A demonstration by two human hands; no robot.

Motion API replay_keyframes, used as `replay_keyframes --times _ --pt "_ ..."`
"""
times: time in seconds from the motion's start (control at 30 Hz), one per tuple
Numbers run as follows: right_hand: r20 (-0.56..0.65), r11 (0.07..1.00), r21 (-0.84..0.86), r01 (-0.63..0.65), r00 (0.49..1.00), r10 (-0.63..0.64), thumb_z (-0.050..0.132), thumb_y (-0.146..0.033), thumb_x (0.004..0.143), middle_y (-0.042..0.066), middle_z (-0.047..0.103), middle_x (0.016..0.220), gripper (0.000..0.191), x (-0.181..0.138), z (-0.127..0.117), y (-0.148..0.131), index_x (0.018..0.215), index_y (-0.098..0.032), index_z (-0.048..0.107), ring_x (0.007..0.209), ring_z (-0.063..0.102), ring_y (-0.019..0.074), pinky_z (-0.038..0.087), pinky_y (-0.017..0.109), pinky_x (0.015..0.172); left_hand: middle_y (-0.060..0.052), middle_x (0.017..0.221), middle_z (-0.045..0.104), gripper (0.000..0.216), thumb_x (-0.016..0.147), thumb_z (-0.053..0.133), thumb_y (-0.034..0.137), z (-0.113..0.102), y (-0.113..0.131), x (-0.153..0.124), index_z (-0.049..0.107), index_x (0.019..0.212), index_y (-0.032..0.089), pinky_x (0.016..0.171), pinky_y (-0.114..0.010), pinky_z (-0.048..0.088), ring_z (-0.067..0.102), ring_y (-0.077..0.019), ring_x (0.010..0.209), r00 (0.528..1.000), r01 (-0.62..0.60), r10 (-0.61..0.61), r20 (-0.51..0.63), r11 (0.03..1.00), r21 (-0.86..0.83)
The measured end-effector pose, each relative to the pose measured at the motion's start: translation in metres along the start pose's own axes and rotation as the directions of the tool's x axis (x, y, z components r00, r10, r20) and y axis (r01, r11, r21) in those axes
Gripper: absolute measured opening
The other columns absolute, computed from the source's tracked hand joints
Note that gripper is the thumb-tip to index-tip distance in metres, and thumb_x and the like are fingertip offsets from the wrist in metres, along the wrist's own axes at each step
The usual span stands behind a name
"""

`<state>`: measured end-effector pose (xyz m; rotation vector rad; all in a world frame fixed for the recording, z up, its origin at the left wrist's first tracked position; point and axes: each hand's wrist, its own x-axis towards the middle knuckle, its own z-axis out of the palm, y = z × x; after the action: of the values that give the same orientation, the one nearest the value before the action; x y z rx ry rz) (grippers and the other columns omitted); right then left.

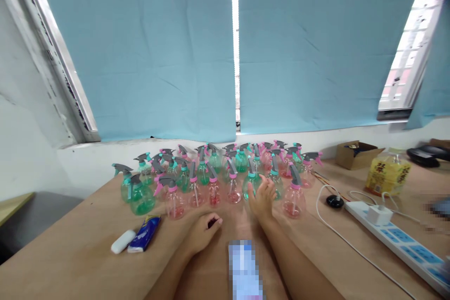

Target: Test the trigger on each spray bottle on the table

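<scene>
Many clear spray bottles with grey trigger heads crowd together along the back of the table, some green and some pink. My right hand (263, 197) is raised with its fingers apart, close in front of a green spray bottle (251, 183). Whether it touches the bottle I cannot tell. Another green spray bottle (276, 183) stands just behind its fingers, and a pink spray bottle (294, 201) stands to its right. My left hand (204, 233) rests on the table in a loose curl, with a dark hollow and no object visible inside. The nearest bottle to it is a pink spray bottle (214, 190).
A phone with a blurred screen (245, 269) lies between my forearms. At left are a white rounded case (123, 241) and a blue packet (145, 234). To the right lie a power strip (401, 239), a black disc (334, 201), a yellow-labelled jug (387, 172) and a cardboard box (356, 154).
</scene>
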<state>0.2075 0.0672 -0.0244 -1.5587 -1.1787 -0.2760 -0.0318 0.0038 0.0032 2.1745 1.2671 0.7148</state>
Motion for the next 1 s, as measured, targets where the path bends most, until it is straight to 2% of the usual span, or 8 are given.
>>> replay_keyframes --times 0.1,0.2,0.27,0.33,0.47,0.57,0.77,1.0 --pt "-0.154 0.998 0.037 0.057 0.987 -0.051 0.039 -0.043 0.095 0.023 0.041 0.127 0.049 0.019 -0.021 -0.006 0.133 -0.011 0.041 0.12 0.04 0.0358 0.033 0.054 0.097 -0.002 0.085 0.068 0.039 0.095 0.041 0.05 0.0 -0.001 0.0 0.062 0.083 0.02 0.073 -0.027 0.042 0.06 -0.0196 0.082 1.0 -0.002 0.002 -0.009 1.0 -0.007" --pt "-0.212 0.994 0.019 0.11 0.972 -0.103 0.041 -0.035 0.093 0.024 0.036 0.136 0.054 0.042 -0.045 -0.013 0.14 -0.009 0.036 0.127 0.035 0.0351 0.031 0.053 0.102 -0.001 0.085 0.068 0.038 0.095 0.042 0.05 -0.001 -0.001 0.001 0.063 0.083 0.02 0.073 -0.027 0.042 0.061 -0.0201 0.082 1.0 -0.001 0.001 -0.005 1.0 -0.015" --pt "-0.172 0.995 -0.044 0.094 0.98 -0.101 0.043 -0.032 0.092 0.022 0.026 0.147 0.056 0.055 -0.056 -0.017 0.144 -0.013 0.038 0.13 0.033 0.0361 0.031 0.051 0.102 -0.002 0.086 0.068 0.037 0.094 0.043 0.049 -0.002 0.0 0.001 0.064 0.084 0.021 0.073 -0.027 0.042 0.061 -0.0203 0.083 1.0 -0.005 0.005 0.006 1.0 -0.017" --pt "-0.083 0.991 -0.122 0.06 0.994 -0.07 0.045 -0.032 0.09 0.02 0.02 0.152 0.054 0.065 -0.062 -0.019 0.142 -0.018 0.046 0.127 0.036 0.0383 0.032 0.052 0.099 -0.002 0.088 0.069 0.037 0.094 0.043 0.049 -0.002 0.0 0.001 0.064 0.086 0.02 0.074 -0.027 0.043 0.061 -0.0203 0.084 1.0 -0.009 0.009 0.008 1.0 -0.017" --pt "0.106 0.97 -0.241 -0.028 0.993 0.055 0.048 -0.039 0.087 0.023 0.034 0.147 0.055 0.072 -0.058 -0.014 0.138 -0.016 0.054 0.12 0.042 0.0422 0.032 0.055 0.096 -0.003 0.09 0.069 0.035 0.095 0.043 0.047 0.0 -0.003 0.001 0.065 0.087 0.02 0.074 -0.027 0.042 0.061 -0.0199 0.084 1.0 -0.014 0.014 -0.004 1.0 -0.021" --pt "0.179 0.963 -0.265 -0.045 0.979 0.095 0.046 -0.041 0.088 0.023 0.044 0.141 0.058 0.071 -0.051 -0.008 0.137 -0.01 0.055 0.121 0.042 0.0424 0.03 0.054 0.098 -0.002 0.089 0.069 0.033 0.095 0.044 0.045 0.001 -0.005 0.001 0.064 0.087 0.02 0.074 -0.027 0.042 0.061 -0.0192 0.083 1.0 -0.017 0.017 -0.004 1.0 -0.021" --pt "0.165 0.97 -0.242 0.007 0.986 0.034 0.042 -0.037 0.088 0.024 0.046 0.141 0.059 0.059 -0.053 -0.007 0.136 -0.004 0.053 0.12 0.043 0.0408 0.03 0.052 0.1 -0.002 0.089 0.069 0.033 0.095 0.043 0.044 -0.001 -0.004 0.002 0.064 0.086 0.02 0.075 -0.027 0.042 0.061 -0.0194 0.085 1.0 -0.02 0.02 0.008 1.0 -0.022" --pt "0.134 0.983 -0.141 0.121 0.986 -0.102 0.041 -0.039 0.092 0.024 0.042 0.144 0.058 0.041 -0.074 -0.015 0.137 -0.004 0.051 0.127 0.038 0.0386 0.029 0.053 0.103 -0.002 0.089 0.069 0.034 0.095 0.043 0.045 0.0 -0.002 0.002 0.064 0.088 0.02 0.075 -0.027 0.043 0.061 -0.0194 0.084 1.0 -0.013 0.013 0.004 1.0 -0.012"
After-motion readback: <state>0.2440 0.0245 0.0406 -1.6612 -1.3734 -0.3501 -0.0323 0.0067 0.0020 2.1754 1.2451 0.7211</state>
